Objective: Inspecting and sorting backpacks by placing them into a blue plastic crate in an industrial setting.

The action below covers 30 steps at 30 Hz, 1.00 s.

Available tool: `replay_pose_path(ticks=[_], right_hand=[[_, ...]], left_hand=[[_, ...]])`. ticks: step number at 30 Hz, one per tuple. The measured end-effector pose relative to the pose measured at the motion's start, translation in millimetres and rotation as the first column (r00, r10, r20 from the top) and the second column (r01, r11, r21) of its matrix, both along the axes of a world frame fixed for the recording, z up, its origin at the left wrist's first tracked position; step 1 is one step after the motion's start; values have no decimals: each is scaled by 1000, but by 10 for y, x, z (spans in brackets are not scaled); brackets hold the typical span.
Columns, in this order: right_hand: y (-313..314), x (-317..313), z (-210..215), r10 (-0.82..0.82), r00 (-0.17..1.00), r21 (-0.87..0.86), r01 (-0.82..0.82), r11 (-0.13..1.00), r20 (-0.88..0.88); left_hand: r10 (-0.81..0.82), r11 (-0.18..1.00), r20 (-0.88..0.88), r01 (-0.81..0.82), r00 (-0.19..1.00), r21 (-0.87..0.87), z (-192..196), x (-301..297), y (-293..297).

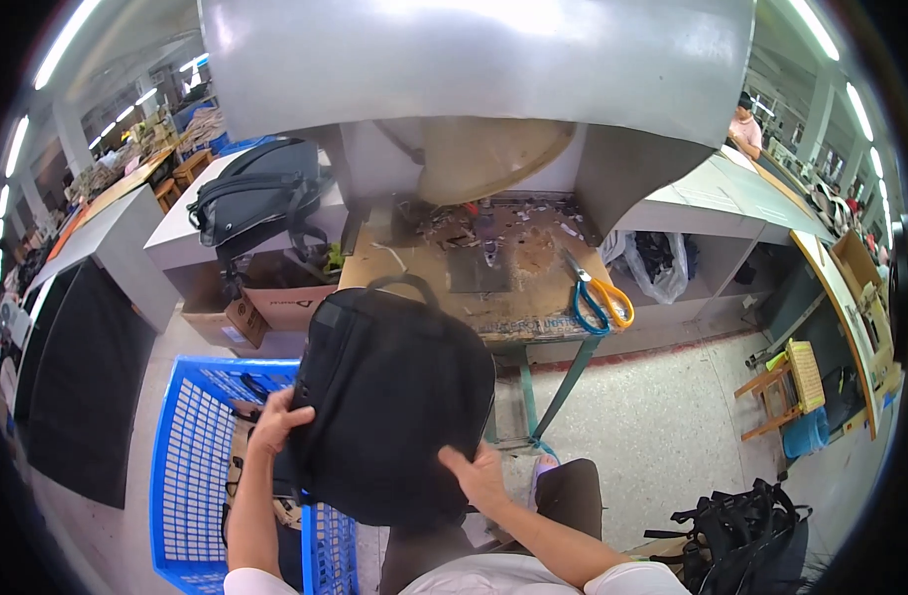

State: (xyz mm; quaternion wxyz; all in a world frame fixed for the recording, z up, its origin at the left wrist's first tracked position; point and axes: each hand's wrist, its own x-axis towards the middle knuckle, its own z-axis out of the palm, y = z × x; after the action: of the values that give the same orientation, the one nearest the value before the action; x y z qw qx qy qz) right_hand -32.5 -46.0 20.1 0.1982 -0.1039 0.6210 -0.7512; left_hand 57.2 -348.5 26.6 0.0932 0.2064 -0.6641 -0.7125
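Note:
A black backpack (404, 387) is held over my lap, its top reaching the front edge of the worktable (543, 322). My left hand (275, 421) grips the bag's left side, thumb on top and the other fingers partly hidden. On the lower right side my right hand (477, 478) clasps the edge, its thumb pressed on the fabric and its fingers underneath. Scissors (601, 302) with one blue and one orange handle lie at the table's right front corner, apart from both hands.
A blue plastic crate (193, 446) with items inside stands left of my legs. Another dark backpack (260, 193) lies on the left bench. A grey metal hood (474, 69) overhangs the table. Black bags (746, 540) are piled at lower right. A person (744, 129) is far right.

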Motion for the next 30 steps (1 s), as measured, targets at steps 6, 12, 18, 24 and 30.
replay_pose_path(ticks=[6,12,18,24,30], right_hand=[[421,-435,626,566,731,680,-193,707,-381],[-237,-1230,848,238,753,52,-263,964,-613],[-485,-1299,389,232,969,-70,-239,969,-89],[-626,-1400,424,90,995,-249,-74,966,53],[-610,-1451,422,106,986,-369,-54,928,125]], left_hand=[[-143,968,-32,133,989,-213,1092,73,-128],[-524,694,113,501,844,-517,1772,-704,26],[-237,12,294,305,926,-952,2023,-1169,217],[-56,-218,235,217,970,-951,2165,-1493,446],[-23,-340,196,177,980,-924,2204,-1626,603]])
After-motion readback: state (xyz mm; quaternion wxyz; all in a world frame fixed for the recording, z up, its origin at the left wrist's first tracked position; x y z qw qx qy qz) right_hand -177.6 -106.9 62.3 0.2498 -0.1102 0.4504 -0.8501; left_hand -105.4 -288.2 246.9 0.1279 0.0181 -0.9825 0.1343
